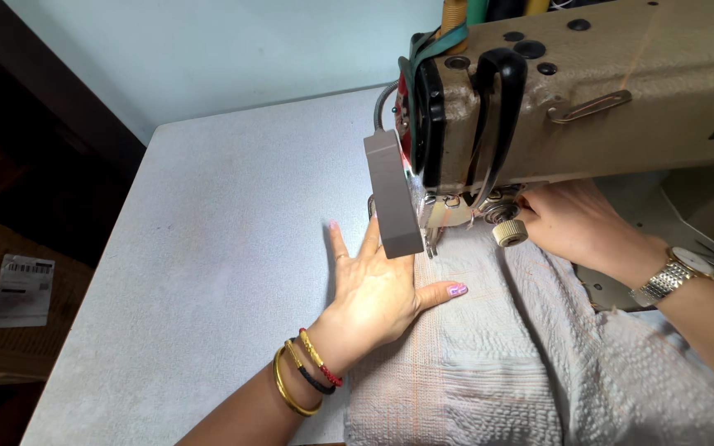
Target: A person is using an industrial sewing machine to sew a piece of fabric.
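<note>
Left hand (378,289) lay open, palm down, fingers spread, pressing the pale grey, puckered cotton fabric (489,355) flat on the speckled grey table (208,248), just left of the needle area. The fabric ran under the head of the beige industrial sewing machine (588,91). Right hand (576,223) rested on the fabric behind the machine head (fingertips hidden, so its grip could not be told). Gold and beaded bracelets (303,376) sat on the left wrist; a metal-band wristwatch (675,277) on the right.
</note>
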